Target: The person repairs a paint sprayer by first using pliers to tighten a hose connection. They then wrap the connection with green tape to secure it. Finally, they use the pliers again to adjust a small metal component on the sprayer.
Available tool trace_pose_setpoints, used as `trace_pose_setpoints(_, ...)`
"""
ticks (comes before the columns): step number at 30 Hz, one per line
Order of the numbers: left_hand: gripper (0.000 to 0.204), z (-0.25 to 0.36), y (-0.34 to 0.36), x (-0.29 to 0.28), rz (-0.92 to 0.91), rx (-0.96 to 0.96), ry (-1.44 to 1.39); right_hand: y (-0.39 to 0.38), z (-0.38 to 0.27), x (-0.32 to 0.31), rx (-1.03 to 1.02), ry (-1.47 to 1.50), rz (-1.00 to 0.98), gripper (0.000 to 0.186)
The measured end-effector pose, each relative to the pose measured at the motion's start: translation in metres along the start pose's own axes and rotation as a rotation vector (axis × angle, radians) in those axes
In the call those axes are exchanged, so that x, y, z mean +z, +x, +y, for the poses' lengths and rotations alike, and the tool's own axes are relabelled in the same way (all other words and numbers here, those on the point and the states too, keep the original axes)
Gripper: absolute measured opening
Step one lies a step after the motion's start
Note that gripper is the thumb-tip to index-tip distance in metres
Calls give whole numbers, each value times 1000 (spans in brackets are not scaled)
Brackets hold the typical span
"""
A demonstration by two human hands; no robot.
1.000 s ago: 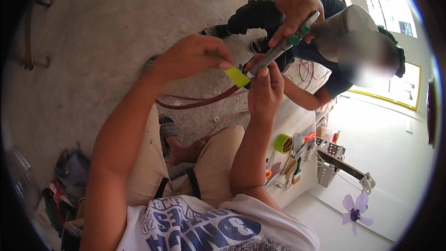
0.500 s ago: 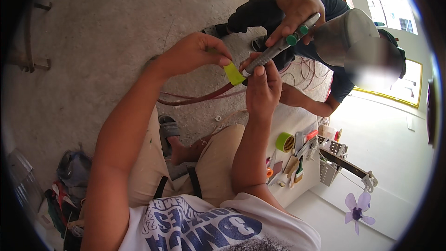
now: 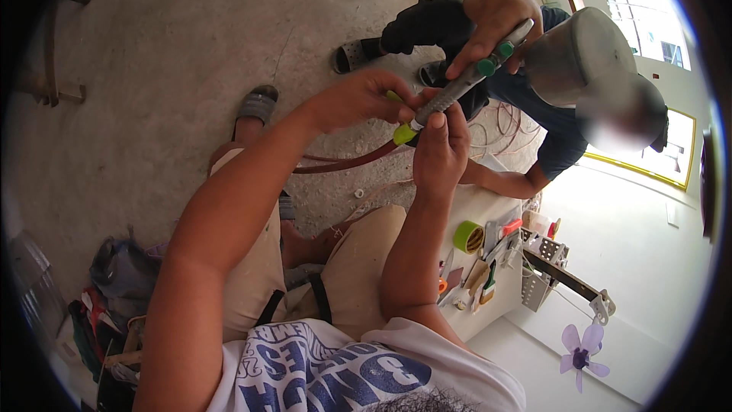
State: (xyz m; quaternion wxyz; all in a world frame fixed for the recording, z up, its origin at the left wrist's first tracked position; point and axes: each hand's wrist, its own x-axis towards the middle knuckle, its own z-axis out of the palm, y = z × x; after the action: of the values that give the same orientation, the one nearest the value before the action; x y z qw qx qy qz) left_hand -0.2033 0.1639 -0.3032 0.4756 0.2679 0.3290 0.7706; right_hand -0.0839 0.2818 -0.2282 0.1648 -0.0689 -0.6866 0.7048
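Note:
A metal spray gun (image 3: 460,85) with green knobs and a large metal cup (image 3: 576,57) slants in front of me. Another person's hand (image 3: 496,21) grips its upper part. A dark red hose (image 3: 347,162) meets the handle's lower end, where bright green tape (image 3: 404,134) lies around the joint. My left hand (image 3: 374,101) is closed, pinching the free part of the tape beside the handle; its fingers partly hide that piece. Closed around the handle's lower end, with the thumb up, is my right hand (image 3: 442,149).
On the bench (image 3: 488,202) at right lie a green tape roll (image 3: 468,236), a brush (image 3: 488,286) and several small tools. A perforated metal bracket (image 3: 540,248) stands by the wall. Coiled hose (image 3: 503,126) lies behind. A bag (image 3: 122,275) sits at lower left.
My left hand has moved right, closer to the handle and my right hand. The stretched tape piece now lies shorter and closer around the joint. My left foot has come into view.

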Motion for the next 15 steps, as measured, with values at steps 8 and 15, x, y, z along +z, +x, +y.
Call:
trace_pose_setpoints(8, 31, -10, 0, 19, 146, -49, 314, 7, -3, 2, -105, -107, 33, 48)
trace_pose_setpoints(15, 38, 50, -35, 60, 725, -54, 613, 14, -15, -22, -51, -269, 53, 50)
